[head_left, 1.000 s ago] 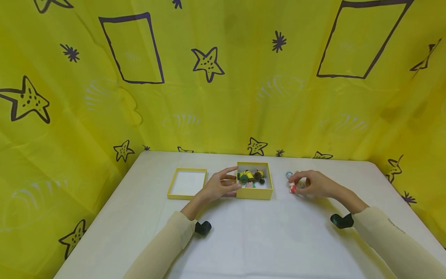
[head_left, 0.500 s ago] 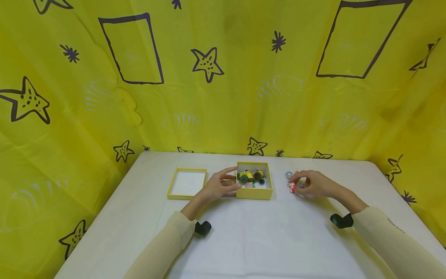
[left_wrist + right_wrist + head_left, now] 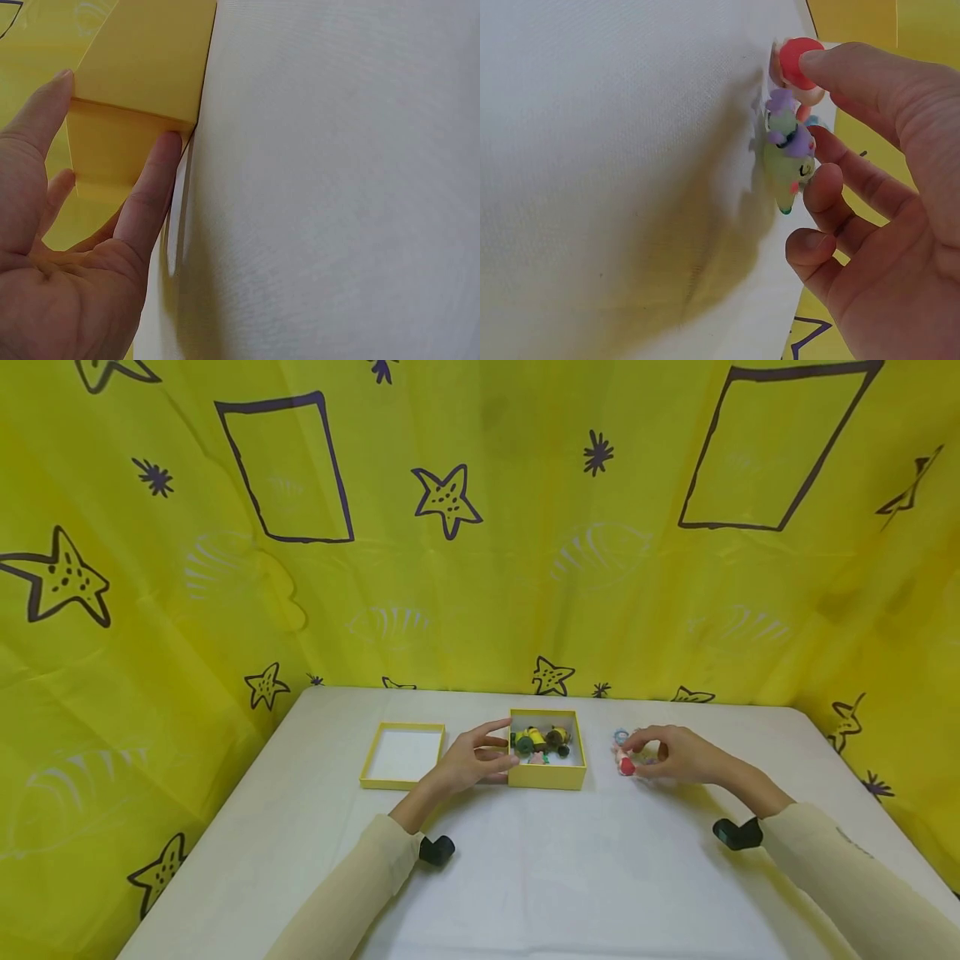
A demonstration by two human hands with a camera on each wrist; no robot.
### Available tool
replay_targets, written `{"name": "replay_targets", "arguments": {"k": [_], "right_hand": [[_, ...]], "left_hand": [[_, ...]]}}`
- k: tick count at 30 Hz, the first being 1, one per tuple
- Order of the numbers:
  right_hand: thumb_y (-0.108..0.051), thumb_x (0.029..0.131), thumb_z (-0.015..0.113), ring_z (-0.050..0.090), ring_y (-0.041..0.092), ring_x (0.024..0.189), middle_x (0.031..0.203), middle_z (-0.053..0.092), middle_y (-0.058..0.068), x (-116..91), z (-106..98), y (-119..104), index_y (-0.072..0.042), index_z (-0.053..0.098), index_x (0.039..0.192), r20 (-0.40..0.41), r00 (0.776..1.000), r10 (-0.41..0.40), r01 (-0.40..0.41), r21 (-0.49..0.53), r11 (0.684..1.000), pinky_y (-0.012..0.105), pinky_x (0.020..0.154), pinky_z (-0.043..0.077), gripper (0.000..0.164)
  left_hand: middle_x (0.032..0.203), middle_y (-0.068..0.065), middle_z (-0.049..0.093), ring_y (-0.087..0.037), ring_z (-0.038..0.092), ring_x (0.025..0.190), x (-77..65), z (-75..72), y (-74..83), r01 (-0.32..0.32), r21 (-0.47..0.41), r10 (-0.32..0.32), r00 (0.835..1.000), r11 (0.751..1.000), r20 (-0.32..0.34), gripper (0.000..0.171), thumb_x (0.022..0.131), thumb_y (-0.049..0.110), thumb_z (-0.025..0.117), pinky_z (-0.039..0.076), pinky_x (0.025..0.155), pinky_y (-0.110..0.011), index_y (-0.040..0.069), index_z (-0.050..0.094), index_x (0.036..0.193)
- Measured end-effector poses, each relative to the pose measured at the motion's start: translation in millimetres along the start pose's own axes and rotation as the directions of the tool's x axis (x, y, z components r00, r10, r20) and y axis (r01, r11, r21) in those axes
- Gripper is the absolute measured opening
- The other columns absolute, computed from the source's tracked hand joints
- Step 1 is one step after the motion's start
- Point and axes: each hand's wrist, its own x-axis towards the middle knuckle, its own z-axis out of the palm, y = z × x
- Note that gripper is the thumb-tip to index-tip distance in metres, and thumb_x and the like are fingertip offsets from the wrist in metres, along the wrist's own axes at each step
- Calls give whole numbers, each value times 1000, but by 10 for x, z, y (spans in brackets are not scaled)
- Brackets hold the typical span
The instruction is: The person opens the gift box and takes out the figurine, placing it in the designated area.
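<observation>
Box, one, yellow and uncovered, stands on the table with several toys inside; overlap hides their exact count. One lid lies to its left, hollow side up. Two hands are in view: the left hand, fingers spread, only touches the box's left side; the right hand pinches one red figure at the thumb, other fingers loosely bent. At least two more figures, one green, one blue, lie close by.
</observation>
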Motion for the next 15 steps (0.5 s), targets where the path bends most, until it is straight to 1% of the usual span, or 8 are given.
{"name": "replay_targets", "arguments": {"k": [2, 10, 15], "right_hand": [[-20, 87, 84, 50, 14, 67, 109, 69, 5, -9, -22, -13, -12, 72, 121, 7, 1000, 13, -13, -3, 1000, 24, 58, 46, 37], [-19, 88, 83, 50, 13, 67, 111, 69, 6, -28, -93, -51, -11, 71, 124, 24, 1000, -6, 6, -6, 1000, 24, 58, 46, 40], [-19, 88, 82, 52, 17, 72, 113, 69, 8, -23, -142, -107, -10, 69, 128, 51, 999, 17, -17, 7, 1000, 25, 60, 48, 43]], "left_hand": [[142, -25, 54, -37, 60, 127, 1, 0, -4, -2, -2, 2, 1000, 1000, 0, 75, 94, 19, 78, 60, 91, -39, 15, 40, 159], [142, -25, 55, -37, 60, 126, 7, 6, -9, 0, -1, 0, 1000, 1000, 0, 75, 94, 19, 78, 59, 93, -39, 15, 41, 159], [141, -25, 55, -36, 60, 126, 6, 7, -11, 5, -9, -6, 1000, 1000, -1, 76, 94, 19, 79, 60, 92, -38, 15, 40, 159]]}}
